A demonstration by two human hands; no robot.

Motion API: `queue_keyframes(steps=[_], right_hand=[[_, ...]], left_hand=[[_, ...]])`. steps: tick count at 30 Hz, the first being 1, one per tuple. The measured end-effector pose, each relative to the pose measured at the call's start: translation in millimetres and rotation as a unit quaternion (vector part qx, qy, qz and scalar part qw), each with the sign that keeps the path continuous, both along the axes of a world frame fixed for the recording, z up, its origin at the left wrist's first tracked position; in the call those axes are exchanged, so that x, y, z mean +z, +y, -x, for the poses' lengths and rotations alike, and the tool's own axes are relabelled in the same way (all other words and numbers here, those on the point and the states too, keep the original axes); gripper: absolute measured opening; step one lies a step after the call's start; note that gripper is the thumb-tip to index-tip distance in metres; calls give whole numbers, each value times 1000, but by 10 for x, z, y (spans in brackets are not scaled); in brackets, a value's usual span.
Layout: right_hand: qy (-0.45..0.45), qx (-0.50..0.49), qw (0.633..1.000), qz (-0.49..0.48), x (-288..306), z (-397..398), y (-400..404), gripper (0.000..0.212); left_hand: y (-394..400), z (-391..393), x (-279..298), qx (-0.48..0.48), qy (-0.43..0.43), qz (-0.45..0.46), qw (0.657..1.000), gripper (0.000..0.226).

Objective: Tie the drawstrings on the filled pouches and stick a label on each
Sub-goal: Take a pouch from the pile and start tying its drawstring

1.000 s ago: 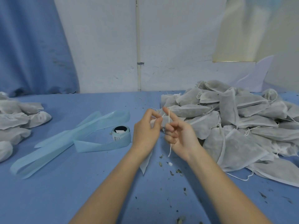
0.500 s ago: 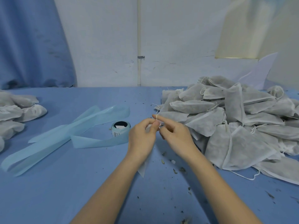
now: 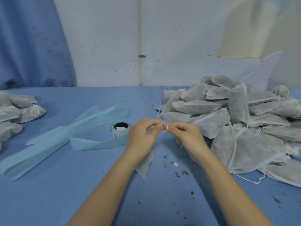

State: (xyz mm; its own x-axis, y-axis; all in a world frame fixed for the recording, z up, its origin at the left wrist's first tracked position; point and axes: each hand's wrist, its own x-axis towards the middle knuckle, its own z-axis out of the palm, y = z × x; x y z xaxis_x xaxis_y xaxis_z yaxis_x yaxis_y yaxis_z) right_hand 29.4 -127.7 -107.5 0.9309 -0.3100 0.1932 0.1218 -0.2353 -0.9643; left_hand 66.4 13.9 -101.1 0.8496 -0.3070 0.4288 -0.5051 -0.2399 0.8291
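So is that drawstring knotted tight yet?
Not yet: the drawstring forms an open loop between the left hand and right hand.

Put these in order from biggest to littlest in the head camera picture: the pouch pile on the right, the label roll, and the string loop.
1. Pouch pile, by far the biggest.
2. Label roll, not counting its unrolled blue strip.
3. String loop, tiny, pinched between the left hand and right hand.

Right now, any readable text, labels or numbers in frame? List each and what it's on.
Label roll: dark print on its side facing the camera, too small and blurred to read.
White label inside the roll's core: no legible print.
Pouches, table, wall: no text visible.
So nothing can be quoted.
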Motion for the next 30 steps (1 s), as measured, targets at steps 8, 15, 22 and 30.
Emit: queue_keyframes(steps=[8, 15, 22, 30], right_hand=[[48, 52, 988, -134, -13, 13, -21, 17], [58, 50, 973, -218, -16, -1, 35, 8], [86, 142, 875, -454, 24, 18, 72, 10], [71, 75, 921, -375, 37, 42, 40, 7]], left_hand=[[-46, 2, -88, 112, -141, -124, 976, 15], [-127, 18, -98, 109, 6, -67, 992, 18], [-182, 119, -156, 50, -29, 4, 998, 16], [-212, 168, -169, 147, -171, 23, 974, 4]])
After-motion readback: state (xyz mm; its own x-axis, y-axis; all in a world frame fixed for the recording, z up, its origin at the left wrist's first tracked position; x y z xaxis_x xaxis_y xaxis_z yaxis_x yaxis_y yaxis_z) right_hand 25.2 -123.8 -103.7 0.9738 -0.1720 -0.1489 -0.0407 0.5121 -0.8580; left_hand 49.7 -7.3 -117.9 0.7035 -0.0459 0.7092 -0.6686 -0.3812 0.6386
